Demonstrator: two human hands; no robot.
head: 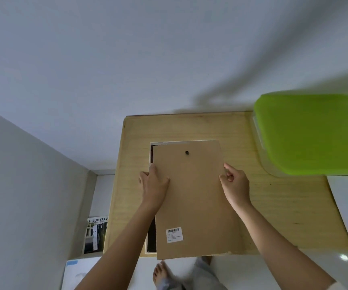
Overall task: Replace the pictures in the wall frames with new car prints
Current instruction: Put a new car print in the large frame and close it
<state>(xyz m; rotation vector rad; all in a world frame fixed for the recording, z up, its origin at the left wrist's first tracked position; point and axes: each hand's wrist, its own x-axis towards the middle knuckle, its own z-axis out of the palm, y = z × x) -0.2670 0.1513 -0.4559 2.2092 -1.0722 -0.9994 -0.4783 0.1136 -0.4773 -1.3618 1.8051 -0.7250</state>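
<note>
Holding the brown backing board [192,197] skewed over the face-down frame [151,237] mid-table, left hand [155,183] flat at nine o'clock, right hand [234,181] pinching at three; likely to jam or crease the print beneath if pressed crooked.

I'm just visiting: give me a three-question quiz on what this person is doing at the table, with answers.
1. True or false: both hands touch the brown backing board.
2. What is stuck near the board's lower left corner? A) barcode label B) red tape C) a key
3. Fill in: the container at the table's right end has a ____ lid.

Key:
1. True: left hand lies on its left edge, right hand pinches its right edge.
2. A, the barcode label.
3. Green, the lid.
</note>
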